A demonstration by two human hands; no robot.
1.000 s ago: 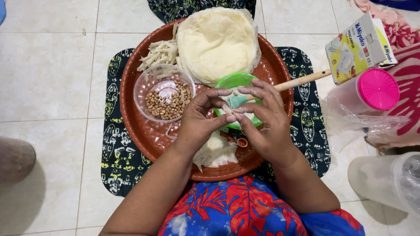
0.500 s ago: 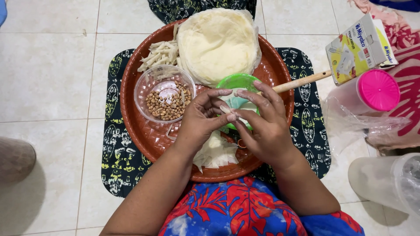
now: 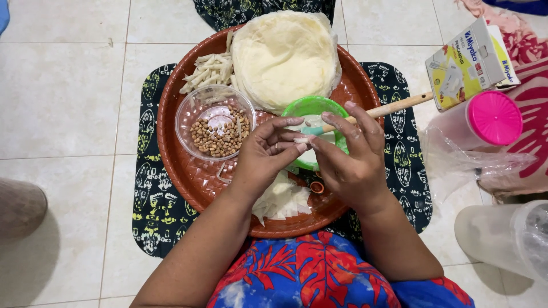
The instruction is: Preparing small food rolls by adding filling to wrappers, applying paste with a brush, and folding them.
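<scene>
My left hand (image 3: 264, 157) and my right hand (image 3: 349, 159) meet over a round brown woven tray (image 3: 188, 171). Their fingertips pinch a small pale rolled piece of wrapper (image 3: 301, 140) between them. Just behind the fingers stands a green bowl (image 3: 311, 107) of white paste with a wooden-handled brush (image 3: 394, 106) resting in it. A clear bowl of peanuts (image 3: 216, 123) sits left of my left hand. Under my wrists lies a pile of cut white wrapper pieces (image 3: 282, 199).
A stack of round pale wrappers (image 3: 283, 57) and several finished rolls (image 3: 208, 69) lie at the tray's far side. A dark patterned cloth (image 3: 149, 205) is under the tray. To the right are a cardboard box (image 3: 471, 63), a pink-lidded container (image 3: 494, 118), clear plastic jars (image 3: 508, 236).
Both hands have shifted slightly and kept rolling the small piece; the fingertips now pinch it closer together over the green bowl's near edge.
</scene>
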